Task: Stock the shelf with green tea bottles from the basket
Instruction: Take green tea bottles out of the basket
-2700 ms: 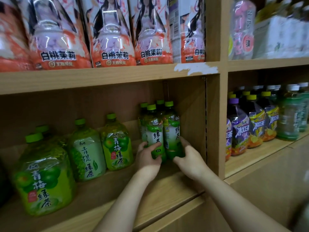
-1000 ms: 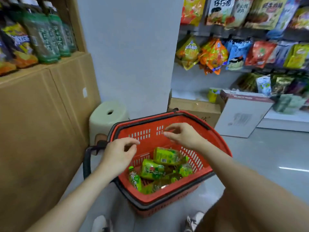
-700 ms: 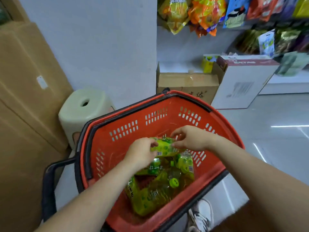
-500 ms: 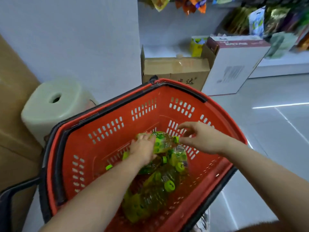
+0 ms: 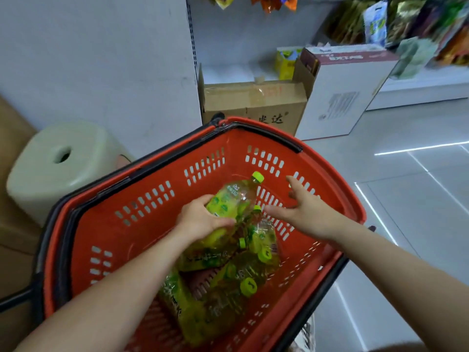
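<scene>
A: Starting at the left. The left hand [image 5: 200, 219] is wrapping round the lower body of one green tea bottle [image 5: 229, 199], fingers curled over the label. It is holding the bottle inside the basket [image 5: 152, 199], above the pile.

B: Is it touching the ones beneath?

A: Cannot tell; the hand is covering that end.

B: Axis?

A: The long axis is running up and rightward from the left hand, tilted. The cap [image 5: 258, 177] is pointing at the far basket wall, just left of the right hand's fingertips.

B: And the right hand [image 5: 304, 209]?

A: It is hanging just right of the bottle's neck with fingers spread wide, carrying nothing. It is near the bottle but apart from it.

B: So the coming move is turning on what?

A: I am judging it as a second pick for the free right hand. The loose bottles [image 5: 243, 275] are lying below and between both hands, nearer the wrists, with caps facing several ways. One small cap is sitting just under the right thumb, so that hand is nearer.

B: How is the held bottle looking?

A: Clear plastic, yellow-green tea showing through, green and yellow printed label, bright lime cap. I am guessing the film is slick, so a full wrap is suiting it better than a pinch.

B: The shelf?

A: Not showing in this view.
</scene>
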Tool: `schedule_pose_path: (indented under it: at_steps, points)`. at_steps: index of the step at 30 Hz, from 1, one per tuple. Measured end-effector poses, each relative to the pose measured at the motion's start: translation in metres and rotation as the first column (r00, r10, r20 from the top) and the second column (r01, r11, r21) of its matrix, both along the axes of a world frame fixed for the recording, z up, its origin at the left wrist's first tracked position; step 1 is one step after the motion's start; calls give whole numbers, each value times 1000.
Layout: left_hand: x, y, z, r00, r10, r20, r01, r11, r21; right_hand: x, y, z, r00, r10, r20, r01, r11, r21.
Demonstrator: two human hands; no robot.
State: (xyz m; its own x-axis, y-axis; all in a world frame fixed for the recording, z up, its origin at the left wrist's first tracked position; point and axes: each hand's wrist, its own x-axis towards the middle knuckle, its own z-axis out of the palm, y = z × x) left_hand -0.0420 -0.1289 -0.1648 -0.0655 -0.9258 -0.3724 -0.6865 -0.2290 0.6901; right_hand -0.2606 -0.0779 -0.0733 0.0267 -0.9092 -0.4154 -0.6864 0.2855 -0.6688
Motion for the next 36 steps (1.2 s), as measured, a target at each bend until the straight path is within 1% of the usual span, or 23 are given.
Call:
schedule_pose_path:
  at_steps: [1,2,4,6,7,8,9,10,12,13,14,15,16,17,19,21,24,25,26,29,31,34,36]
  points:
    - [1,6,17,974,45,-221,-38,999,33,-1,-2,0,995,-66,76,63,997,47]
    - [1,12,32,905,57,-422,-32,997,65,-3,-3,-1,979,-136,155,121,987,102]
    - [-2,25,59,712,25,-701,80,990,117,-5,-4,2,898,-210,388,134,968,214]
    - [-11,40,78,555,-14,-832,235,962,141,-4,-2,13,693,-147,705,-40,970,241]
    - [-15,45,86,513,-12,-858,280,948,154,-2,-1,22,589,-128,798,-72,975,210]
    - [-18,48,90,494,-8,-869,299,941,161,1,1,32,535,-122,836,-54,983,178]
    - [-19,50,92,503,-7,-864,282,947,156,4,2,38,530,-133,838,4,988,155]
    - [-18,51,90,541,-3,-841,225,964,141,6,1,41,565,-165,808,103,986,130]
    - [-12,55,76,686,26,-727,60,994,92,11,-1,37,702,-241,670,303,953,25]
    - [-9,58,66,766,36,-642,19,997,79,11,-1,33,772,-271,576,358,933,-41]
    - [-7,64,55,836,-13,-548,65,995,76,11,1,30,822,-292,489,379,921,-89]
    - [-6,71,42,895,-140,-424,196,976,91,9,3,26,847,-314,430,393,913,-108]
    - [-8,78,27,908,-314,-277,361,923,134,7,5,24,855,-331,399,402,909,-109]
    - [-12,87,14,869,-475,-141,495,844,205,5,5,23,861,-335,383,401,910,-105]
    - [-22,101,-5,760,-649,29,616,734,285,4,3,22,866,-330,374,393,914,-103]
    - [-25,104,-25,674,-719,168,689,695,207,5,-1,24,865,-314,391,380,919,-104]
    - [-25,102,-27,573,-747,338,758,639,128,2,-7,34,859,-277,430,361,924,-126]
    - [-24,101,-23,565,-742,361,759,639,124,0,-9,37,863,-266,429,354,925,-138]
    - [-22,98,-18,599,-719,354,738,667,106,0,-9,40,871,-252,422,343,926,-154]
    - [2,92,-12,779,-550,300,558,827,67,5,-7,38,890,-212,405,296,942,-157]
    - [27,91,-13,855,-432,286,443,896,29,10,-3,33,891,-193,411,274,950,-148]
    - [54,97,3,944,-248,219,268,961,-67,22,1,34,884,-143,445,224,965,-136]
    - [63,98,26,977,-135,164,162,973,-166,31,1,40,881,-120,457,206,968,-142]
